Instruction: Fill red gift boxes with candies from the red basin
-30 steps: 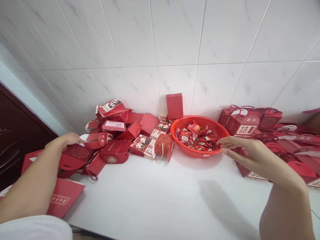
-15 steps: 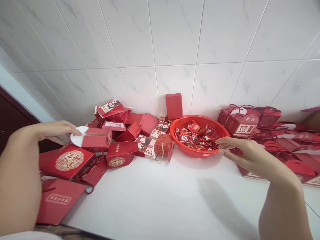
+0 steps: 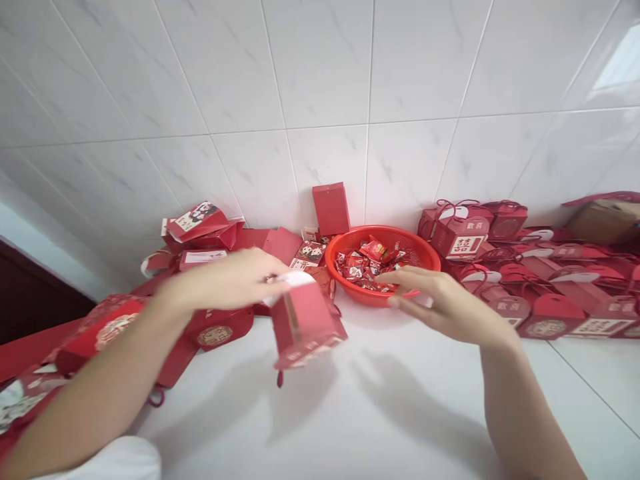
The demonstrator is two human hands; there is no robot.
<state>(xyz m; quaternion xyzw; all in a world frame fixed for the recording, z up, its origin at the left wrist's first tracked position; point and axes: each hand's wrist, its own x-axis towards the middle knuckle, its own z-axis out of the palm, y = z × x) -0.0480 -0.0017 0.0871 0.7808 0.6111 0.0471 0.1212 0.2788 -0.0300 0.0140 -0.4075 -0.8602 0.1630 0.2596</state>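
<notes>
My left hand [image 3: 240, 279] is closed on the white rounded flap of a red candy box [image 3: 309, 317], which hangs tilted above the white tabletop and is a little blurred. A dark red cord end dangles beneath the box. At the near right rim of the red plastic basket [image 3: 330, 261], my right hand [image 3: 440, 303] is open, thumb apart from the fingers, with nothing visible in it. Red-wrapped candies [image 3: 373, 263] lie inside the basket, partly hidden by that hand's fingers.
Several red boxes [image 3: 217, 327] are piled on the left, partly behind my left arm. Rows of red boxes with cords [image 3: 550, 317] stand on the right. One plain red box [image 3: 331, 208] leans against the tiled wall [image 3: 325, 60] behind the basket.
My left hand has carried the red box from the left pile rightward to above the middle of the table. The view has turned slightly right; my right hand remains by the basket.
</notes>
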